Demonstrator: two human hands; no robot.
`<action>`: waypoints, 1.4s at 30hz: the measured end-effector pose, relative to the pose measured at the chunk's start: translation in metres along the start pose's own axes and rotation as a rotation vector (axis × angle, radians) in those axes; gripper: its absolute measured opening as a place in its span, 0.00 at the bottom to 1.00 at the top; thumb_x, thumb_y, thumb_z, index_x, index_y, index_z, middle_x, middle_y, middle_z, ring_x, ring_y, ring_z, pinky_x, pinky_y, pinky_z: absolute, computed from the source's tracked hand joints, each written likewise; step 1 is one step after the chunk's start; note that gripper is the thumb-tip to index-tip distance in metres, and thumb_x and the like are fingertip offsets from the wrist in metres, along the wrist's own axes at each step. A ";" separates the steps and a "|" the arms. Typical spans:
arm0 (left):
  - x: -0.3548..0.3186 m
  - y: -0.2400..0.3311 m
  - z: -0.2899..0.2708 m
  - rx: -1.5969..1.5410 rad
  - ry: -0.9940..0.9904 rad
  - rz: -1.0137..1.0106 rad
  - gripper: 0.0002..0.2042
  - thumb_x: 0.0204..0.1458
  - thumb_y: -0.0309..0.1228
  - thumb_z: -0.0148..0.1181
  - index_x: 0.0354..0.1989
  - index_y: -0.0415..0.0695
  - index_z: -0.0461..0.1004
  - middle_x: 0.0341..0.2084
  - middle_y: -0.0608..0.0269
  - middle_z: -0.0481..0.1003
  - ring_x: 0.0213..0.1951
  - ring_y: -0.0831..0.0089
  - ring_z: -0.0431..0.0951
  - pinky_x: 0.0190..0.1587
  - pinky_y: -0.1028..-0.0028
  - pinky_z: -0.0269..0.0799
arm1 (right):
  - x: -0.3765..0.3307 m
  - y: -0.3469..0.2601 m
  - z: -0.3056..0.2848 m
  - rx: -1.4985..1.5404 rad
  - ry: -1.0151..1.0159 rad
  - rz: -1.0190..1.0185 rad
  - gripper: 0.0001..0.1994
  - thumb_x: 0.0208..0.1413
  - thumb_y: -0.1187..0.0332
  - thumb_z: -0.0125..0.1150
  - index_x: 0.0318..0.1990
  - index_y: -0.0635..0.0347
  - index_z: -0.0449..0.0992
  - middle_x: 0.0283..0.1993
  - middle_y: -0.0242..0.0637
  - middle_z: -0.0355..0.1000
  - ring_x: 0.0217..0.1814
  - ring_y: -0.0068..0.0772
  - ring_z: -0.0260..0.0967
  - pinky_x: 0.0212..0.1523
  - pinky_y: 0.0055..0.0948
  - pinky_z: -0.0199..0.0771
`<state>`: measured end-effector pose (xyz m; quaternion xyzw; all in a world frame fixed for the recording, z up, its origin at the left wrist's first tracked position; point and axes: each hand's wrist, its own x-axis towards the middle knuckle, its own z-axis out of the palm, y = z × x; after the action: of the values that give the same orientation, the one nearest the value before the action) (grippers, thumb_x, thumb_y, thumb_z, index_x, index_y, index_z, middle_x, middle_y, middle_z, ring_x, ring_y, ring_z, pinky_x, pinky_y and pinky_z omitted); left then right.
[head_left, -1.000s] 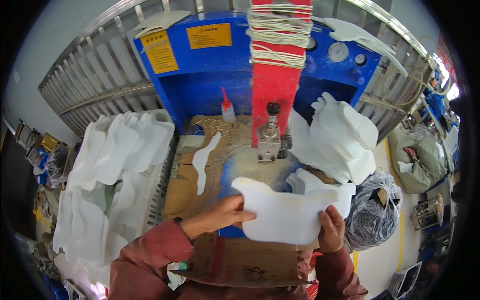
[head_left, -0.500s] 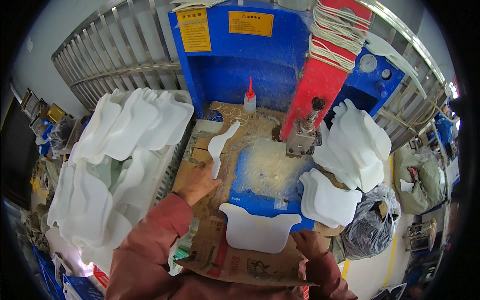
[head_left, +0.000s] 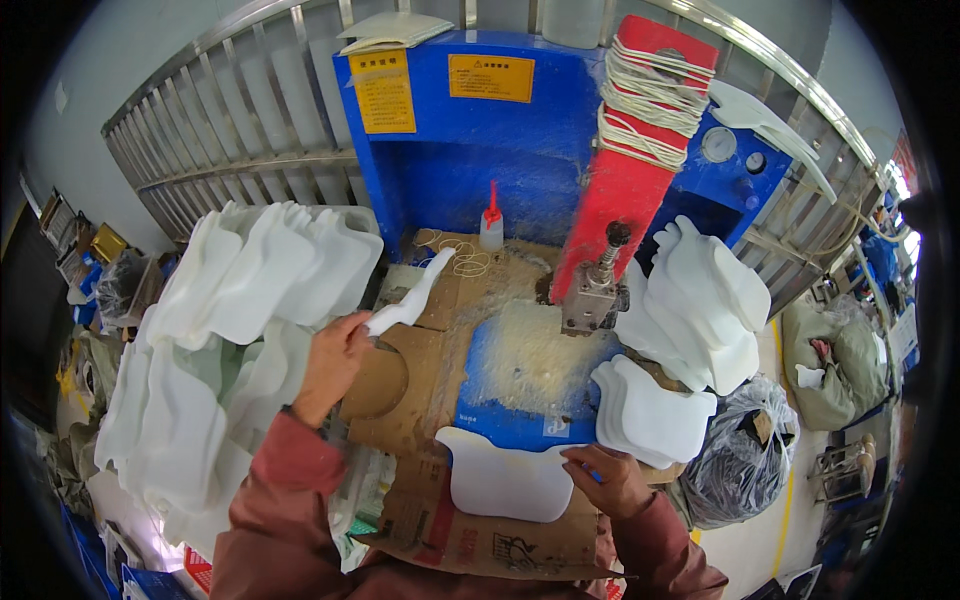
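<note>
My left hand [head_left: 338, 362] pinches one end of a white curved sheet piece [head_left: 412, 302], which tilts up and away to the right, seen nearly edge-on. Close to me, a second white sheet piece [head_left: 510, 480] lies flat across cardboard [head_left: 430, 505] and a blue mat. Its upper right corner is between the thumb and fingers of my right hand [head_left: 607, 478]. Right of the mat [head_left: 500, 428] rests a short stack of like white pieces [head_left: 655, 415]. Pale powder covers the mat's middle, below the metal head [head_left: 590, 300] of a red machine arm [head_left: 625, 190].
A white crate [head_left: 352, 225] heaped with white pieces [head_left: 265, 265] stands left. A taller pile [head_left: 700, 305] leans at the right, above a plastic bag [head_left: 740, 450]. A small bottle with a red tip [head_left: 491, 228] stands before the blue machine body [head_left: 480, 140].
My left hand has moved left, lifting and tilting its white piece. My right hand has taken the near piece's corner, and that piece has shifted slightly. The view has tilted a little.
</note>
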<state>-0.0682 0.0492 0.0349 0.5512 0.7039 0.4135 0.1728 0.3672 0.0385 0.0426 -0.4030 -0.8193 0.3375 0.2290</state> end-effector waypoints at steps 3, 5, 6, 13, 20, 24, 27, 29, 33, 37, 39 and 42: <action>-0.022 0.043 -0.039 -0.181 -0.212 -0.042 0.14 0.66 0.26 0.56 0.56 0.37 0.78 0.37 0.55 0.83 0.37 0.69 0.84 0.43 0.72 0.78 | 0.023 -0.030 -0.001 -0.238 0.168 -0.307 0.18 0.53 0.69 0.72 0.53 0.57 0.81 0.54 0.43 0.77 0.55 0.48 0.77 0.51 0.44 0.78; -0.036 0.067 -0.049 -0.311 -0.416 -0.084 0.14 0.68 0.26 0.55 0.57 0.36 0.78 0.39 0.56 0.82 0.38 0.72 0.84 0.43 0.73 0.78 | 0.034 -0.046 0.000 -0.364 0.200 -0.488 0.28 0.49 0.67 0.76 0.60 0.54 0.77 0.65 0.44 0.70 0.67 0.53 0.68 0.63 0.51 0.71; -0.042 0.076 -0.049 -0.401 -0.511 -0.114 0.14 0.68 0.26 0.55 0.57 0.35 0.78 0.41 0.55 0.82 0.38 0.70 0.84 0.43 0.72 0.79 | 0.038 -0.052 0.003 -0.386 0.156 -0.516 0.33 0.46 0.65 0.79 0.63 0.53 0.74 0.71 0.44 0.66 0.73 0.55 0.63 0.68 0.56 0.66; -0.059 0.093 -0.018 -0.685 -0.723 -0.361 0.14 0.68 0.26 0.55 0.57 0.31 0.77 0.43 0.52 0.81 0.39 0.67 0.85 0.46 0.69 0.84 | 0.038 -0.044 0.011 -0.401 0.041 -0.586 0.37 0.49 0.64 0.73 0.68 0.61 0.68 0.60 0.45 0.72 0.61 0.47 0.72 0.66 0.52 0.69; -0.051 0.066 0.033 -0.532 -0.835 -0.431 0.14 0.66 0.35 0.62 0.52 0.36 0.80 0.34 0.61 0.81 0.34 0.75 0.85 0.38 0.77 0.83 | 0.013 -0.031 0.007 -0.112 -0.089 -0.326 0.36 0.49 0.57 0.78 0.64 0.64 0.72 0.49 0.44 0.74 0.48 0.47 0.76 0.46 0.45 0.77; -0.063 0.042 0.047 -0.521 -0.825 -0.501 0.13 0.66 0.33 0.62 0.52 0.36 0.81 0.35 0.62 0.82 0.35 0.75 0.85 0.39 0.77 0.84 | 0.009 -0.026 0.023 -0.174 -0.135 -0.319 0.34 0.52 0.55 0.75 0.63 0.64 0.72 0.48 0.44 0.73 0.46 0.49 0.75 0.46 0.44 0.77; -0.074 0.026 0.047 -0.551 -0.813 -0.489 0.13 0.66 0.32 0.62 0.53 0.37 0.80 0.36 0.61 0.83 0.36 0.74 0.85 0.41 0.75 0.84 | 0.008 -0.019 0.035 -0.152 -0.155 -0.298 0.33 0.54 0.55 0.73 0.64 0.63 0.71 0.51 0.45 0.71 0.47 0.50 0.74 0.48 0.45 0.76; -0.081 0.017 0.047 -0.558 -0.800 -0.477 0.13 0.66 0.30 0.62 0.54 0.37 0.81 0.37 0.60 0.83 0.37 0.74 0.85 0.42 0.75 0.83 | 0.009 -0.015 0.041 -0.101 -0.200 -0.255 0.33 0.55 0.56 0.72 0.65 0.63 0.70 0.53 0.46 0.70 0.50 0.49 0.73 0.51 0.45 0.75; -0.087 0.007 0.053 -0.480 -0.776 -0.447 0.12 0.66 0.27 0.62 0.55 0.38 0.81 0.39 0.60 0.84 0.37 0.75 0.85 0.43 0.75 0.82 | 0.011 -0.014 0.048 -0.166 -0.266 -0.196 0.32 0.55 0.59 0.71 0.65 0.61 0.70 0.52 0.45 0.68 0.52 0.48 0.71 0.53 0.43 0.72; -0.092 0.008 0.062 -0.454 -0.711 -0.429 0.13 0.66 0.27 0.61 0.55 0.36 0.80 0.42 0.59 0.84 0.39 0.76 0.85 0.43 0.77 0.81 | 0.019 -0.012 0.054 -0.268 -0.234 -0.242 0.31 0.52 0.60 0.72 0.63 0.60 0.71 0.48 0.42 0.67 0.48 0.45 0.71 0.50 0.42 0.71; -0.093 0.009 0.064 -0.365 -0.671 -0.386 0.12 0.65 0.27 0.62 0.53 0.36 0.80 0.40 0.59 0.84 0.38 0.76 0.84 0.41 0.76 0.79 | 0.023 -0.009 0.056 -0.295 -0.226 -0.257 0.30 0.52 0.60 0.73 0.62 0.59 0.72 0.46 0.41 0.67 0.46 0.44 0.71 0.47 0.42 0.72; -0.090 0.009 0.067 -0.256 -0.622 -0.290 0.11 0.63 0.27 0.63 0.52 0.36 0.80 0.37 0.59 0.81 0.37 0.74 0.83 0.40 0.73 0.77 | 0.030 -0.003 0.060 -0.318 -0.226 -0.267 0.30 0.51 0.60 0.73 0.62 0.59 0.72 0.44 0.39 0.66 0.44 0.42 0.71 0.45 0.41 0.72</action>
<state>0.0142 -0.0073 -0.0172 0.5189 0.6310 0.2821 0.5030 0.3100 0.0391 0.0081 -0.2817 -0.9286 0.2142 0.1119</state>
